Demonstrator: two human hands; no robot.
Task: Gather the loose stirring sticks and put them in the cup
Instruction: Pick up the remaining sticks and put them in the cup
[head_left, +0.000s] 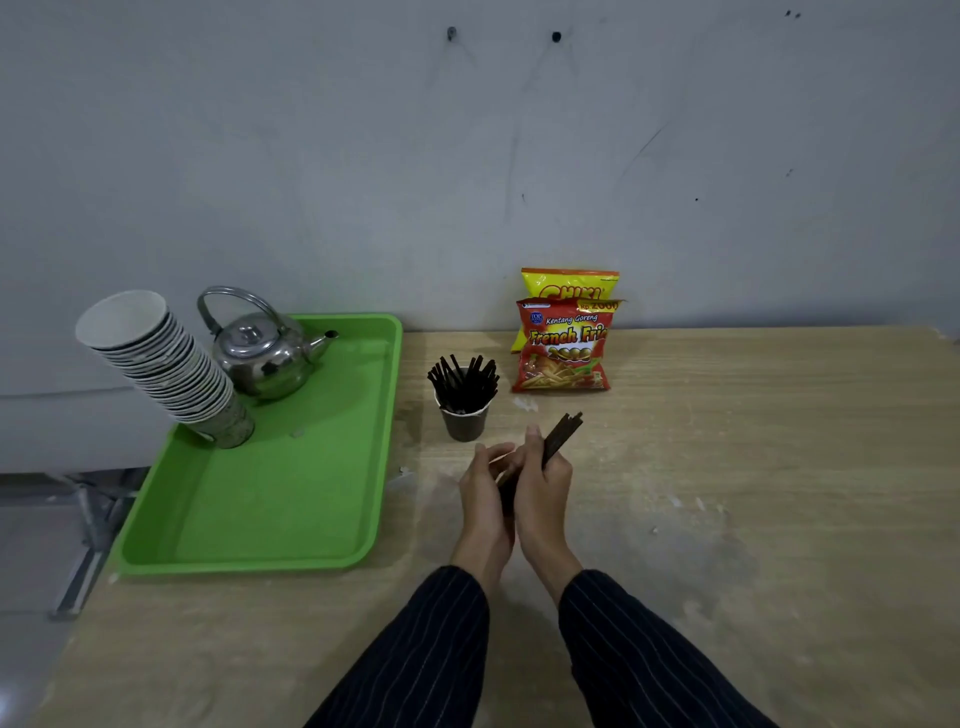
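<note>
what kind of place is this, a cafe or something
Probably a makeshift drinks corner, not a proper cafe: a metal kettle and stack of paper cups on a green tray, snack packets against a bare wall, on a plain wooden table.

Kettle (262, 353): polished metal, glossy. Tray (280, 540): smooth green plastic. Table (753, 467): matt wood grain, scuffed. Snack bags (563, 348): shiny foil. Stacked cups (171, 374): paper

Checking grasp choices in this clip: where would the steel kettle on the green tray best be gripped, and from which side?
Probably by the arched handle of the steel kettle, from above: it stands upright over the lid. The stack of paper cups crowds its left side and the spout points right.
</note>
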